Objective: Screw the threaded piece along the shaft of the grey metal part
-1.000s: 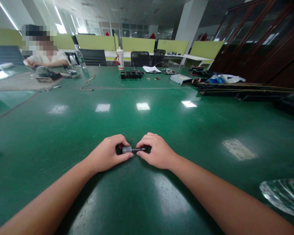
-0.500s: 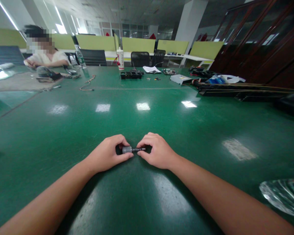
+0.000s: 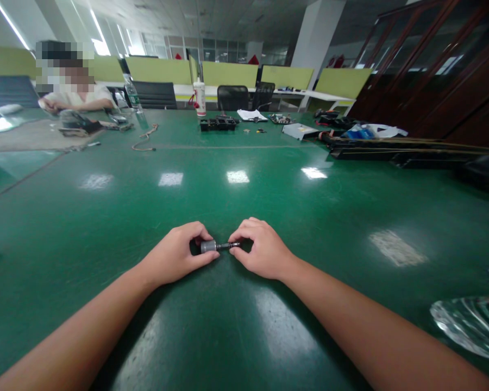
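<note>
A small metal part with a thick grey cylinder (image 3: 208, 247) and a thin dark shaft (image 3: 223, 246) lies level just over the green table (image 3: 236, 206). My left hand (image 3: 181, 252) pinches the cylinder between thumb and fingers at its left end. On the other side, my right hand (image 3: 261, 247) holds the tip of the shaft between thumb and forefinger. A short stretch of shaft shows between the two hands. Whether the part touches the table cannot be made out.
Across the table sit a black device (image 3: 218, 124), a white bottle (image 3: 200, 99), a clear bottle (image 3: 134, 100) and a cord (image 3: 144, 142). Long black parts (image 3: 391, 149) lie at right, clear plastic (image 3: 468, 323) nearer. A person (image 3: 77, 98) sits at far left.
Both hands stay almost in place. Slightly more of the thin shaft shows between the cylinder and my right hand's fingertips, and the cylinder has shifted a little to the left.
</note>
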A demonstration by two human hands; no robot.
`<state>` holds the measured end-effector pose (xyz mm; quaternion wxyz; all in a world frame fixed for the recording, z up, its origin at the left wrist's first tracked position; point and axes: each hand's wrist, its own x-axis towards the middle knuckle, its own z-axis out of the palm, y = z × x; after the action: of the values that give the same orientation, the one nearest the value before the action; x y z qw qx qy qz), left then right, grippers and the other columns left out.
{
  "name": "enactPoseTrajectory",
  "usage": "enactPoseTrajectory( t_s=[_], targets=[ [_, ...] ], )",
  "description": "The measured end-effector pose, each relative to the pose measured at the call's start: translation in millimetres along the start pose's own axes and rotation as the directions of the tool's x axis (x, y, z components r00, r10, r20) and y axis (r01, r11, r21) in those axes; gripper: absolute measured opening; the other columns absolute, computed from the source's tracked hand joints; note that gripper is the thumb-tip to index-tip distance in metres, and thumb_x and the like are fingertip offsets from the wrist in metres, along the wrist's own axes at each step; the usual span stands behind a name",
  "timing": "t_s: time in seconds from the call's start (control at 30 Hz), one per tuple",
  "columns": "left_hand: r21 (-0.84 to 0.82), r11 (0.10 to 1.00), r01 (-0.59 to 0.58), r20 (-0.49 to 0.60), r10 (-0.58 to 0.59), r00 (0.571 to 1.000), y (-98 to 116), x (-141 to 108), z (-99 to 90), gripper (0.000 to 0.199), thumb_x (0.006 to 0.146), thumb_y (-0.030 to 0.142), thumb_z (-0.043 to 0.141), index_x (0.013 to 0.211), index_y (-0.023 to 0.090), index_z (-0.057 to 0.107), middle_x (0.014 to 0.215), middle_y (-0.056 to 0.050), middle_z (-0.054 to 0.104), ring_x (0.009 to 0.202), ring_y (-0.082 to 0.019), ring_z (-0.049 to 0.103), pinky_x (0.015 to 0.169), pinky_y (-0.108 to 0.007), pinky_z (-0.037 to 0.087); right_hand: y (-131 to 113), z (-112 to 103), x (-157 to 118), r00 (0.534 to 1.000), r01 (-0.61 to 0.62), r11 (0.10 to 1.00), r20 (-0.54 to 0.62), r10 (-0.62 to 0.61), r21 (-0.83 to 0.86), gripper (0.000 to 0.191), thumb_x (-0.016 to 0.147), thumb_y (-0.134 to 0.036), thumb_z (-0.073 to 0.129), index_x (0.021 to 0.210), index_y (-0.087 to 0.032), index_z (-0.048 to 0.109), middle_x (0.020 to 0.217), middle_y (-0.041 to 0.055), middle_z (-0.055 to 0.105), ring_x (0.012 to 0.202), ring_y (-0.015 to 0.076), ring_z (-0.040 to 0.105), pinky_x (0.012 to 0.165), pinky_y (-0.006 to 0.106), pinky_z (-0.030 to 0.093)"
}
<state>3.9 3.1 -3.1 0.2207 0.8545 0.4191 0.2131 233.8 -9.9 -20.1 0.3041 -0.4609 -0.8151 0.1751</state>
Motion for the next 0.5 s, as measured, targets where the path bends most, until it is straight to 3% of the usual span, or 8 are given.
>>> enactPoseTrajectory(
  t_s=[0.5],
  targets=[
    [0.012, 1.000, -0.010, -0.004, 0.010, 1.000, -1.5, 0.3, 0.1, 0.022, 0.082, 0.038, 0.070, 0.086, 0.018, 0.062, 0.083, -0.002, 0.065, 0.075, -0.018, 0.060, 0.068, -0.028, 0.045, 1.1, -0.7, 0.8, 1.000, -0.031, 0.999, -0.006, 0.031, -0.039, 0.007, 0.075, -0.017, 0.072, 0.081, -0.021, 0.072, 0.084, 0.0014, 0.069, 0.085, 0.0188, 0.059, 0.079, 0.034, 0.042]
  ],
)
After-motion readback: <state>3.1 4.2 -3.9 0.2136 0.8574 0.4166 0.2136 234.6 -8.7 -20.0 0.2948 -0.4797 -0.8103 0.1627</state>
